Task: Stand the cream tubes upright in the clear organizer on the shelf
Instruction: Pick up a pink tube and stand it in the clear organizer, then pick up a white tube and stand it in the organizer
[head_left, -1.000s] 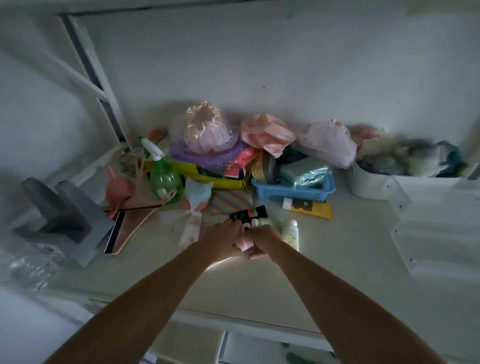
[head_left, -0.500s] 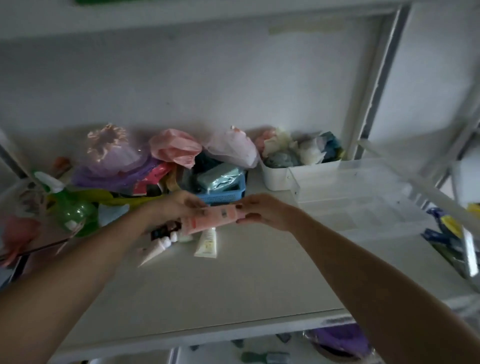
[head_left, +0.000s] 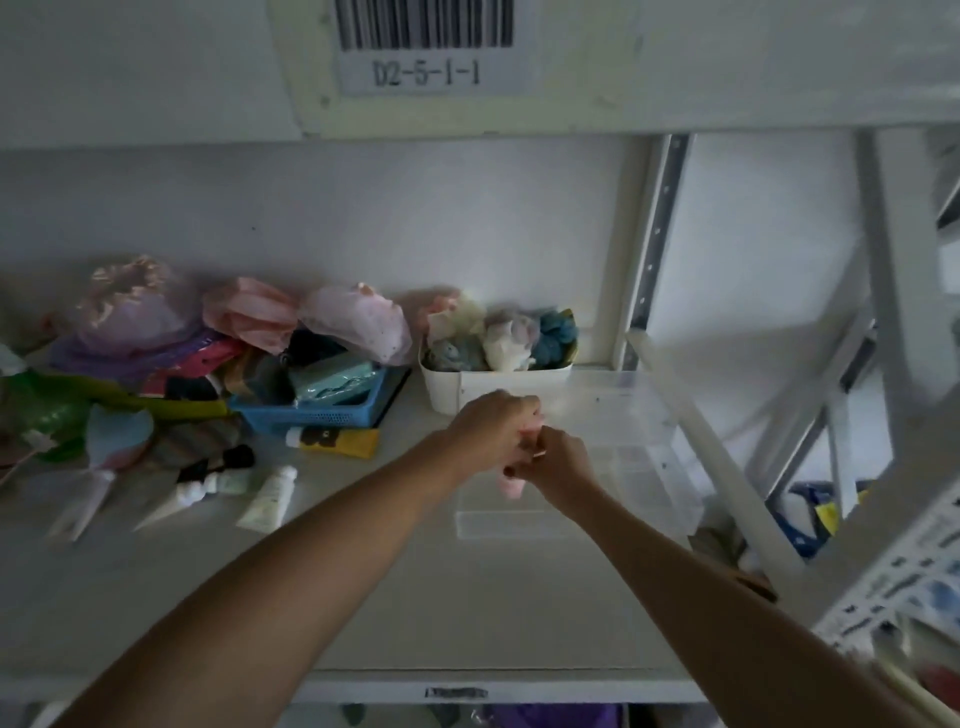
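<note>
Both hands hold a pink cream tube (head_left: 511, 486) upright over the front left part of the clear organizer (head_left: 613, 467) on the white shelf. My left hand (head_left: 491, 431) grips its top, my right hand (head_left: 553, 467) its side. The tube's lower end shows below my fingers; I cannot tell whether it touches the organizer. More tubes lie flat on the shelf to the left: a white one (head_left: 267, 499), a pale green one with white cap (head_left: 208, 486), a yellow one (head_left: 335, 440), a black one (head_left: 221, 464) and a whitish one (head_left: 80, 506).
A white tub of cloth items (head_left: 493, 376) stands behind the organizer. A blue basket (head_left: 317, 410) and bagged bundles crowd the back left. A metal upright (head_left: 654, 244) and sloping brace (head_left: 711, 457) border the organizer on the right. The shelf above (head_left: 467, 67) hangs close overhead.
The pink tube went from lying among the others to held level between my hands, and now stands upright over the organizer. Both hands moved right, and the view turned right too.
</note>
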